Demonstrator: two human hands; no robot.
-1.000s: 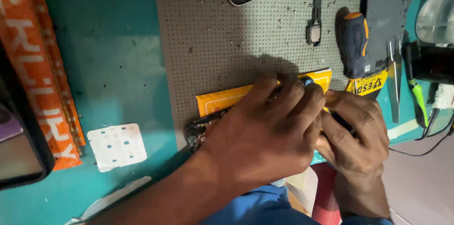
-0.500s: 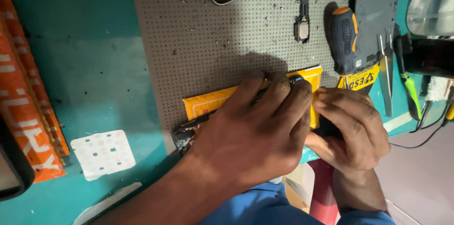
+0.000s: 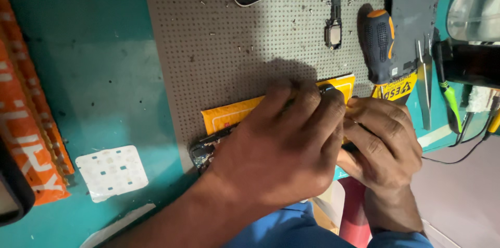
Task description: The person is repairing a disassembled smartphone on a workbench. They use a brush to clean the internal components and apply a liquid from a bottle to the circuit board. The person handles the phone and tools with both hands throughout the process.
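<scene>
The left hand [image 3: 281,149] lies flat, pressing down a dark phone body [image 3: 208,146] over a yellow sheet [image 3: 229,115] on the grey perforated mat [image 3: 234,45]. At its 3 o'clock the right hand [image 3: 380,138] pinches something hidden (likely a small tool). Keep pressure steady; the screwdriver [image 3: 379,45] waits at 1 o'clock.

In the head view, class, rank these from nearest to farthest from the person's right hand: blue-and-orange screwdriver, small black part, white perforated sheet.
From the right hand:
1. Blue-and-orange screwdriver, just above it.
2. Small black part, up and leftward on the grey mat.
3. White perforated sheet, far left.
</scene>
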